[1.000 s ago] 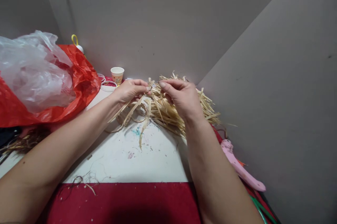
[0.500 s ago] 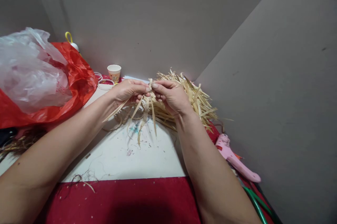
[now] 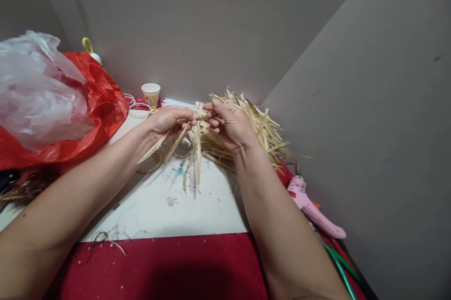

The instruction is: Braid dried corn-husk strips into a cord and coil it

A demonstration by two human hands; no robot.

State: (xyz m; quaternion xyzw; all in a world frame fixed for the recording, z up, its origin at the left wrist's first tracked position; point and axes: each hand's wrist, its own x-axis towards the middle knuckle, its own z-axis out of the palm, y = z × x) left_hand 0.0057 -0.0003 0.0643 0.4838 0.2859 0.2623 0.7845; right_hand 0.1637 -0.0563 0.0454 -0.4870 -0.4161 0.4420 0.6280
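Between finger and thumb, my left hand [image 3: 167, 120] pinches a small knot or braid of pale dried plant strips [image 3: 198, 149]. Several flat ends hang from it over the white board, and one strip trails under the left wrist. My right hand [image 3: 230, 126] is at the right side of the knot. Its index fingertip touches or nearly touches the strips, the thumb is lifted off, and the other fingers are loosely curled. Just behind my right hand lies a big heap of dry strips [image 3: 269, 138]. Under my left hand, a coil of braided cord [image 3: 153, 166] is partly hidden.
A white board [image 3: 158, 215] lies on a red cloth [image 3: 169, 267]. At left is a red plastic bag [image 3: 105, 98] with clear plastic inside. A paper cup [image 3: 151, 95] and white rings [image 3: 140, 111] stand at the back. A pink glue gun [image 3: 313, 208] lies at right.
My right thumb has lifted from the knot and the fingers have drawn slightly back. A strip that hung to the right now hangs straight down beside the others. My left hand keeps its pinch.
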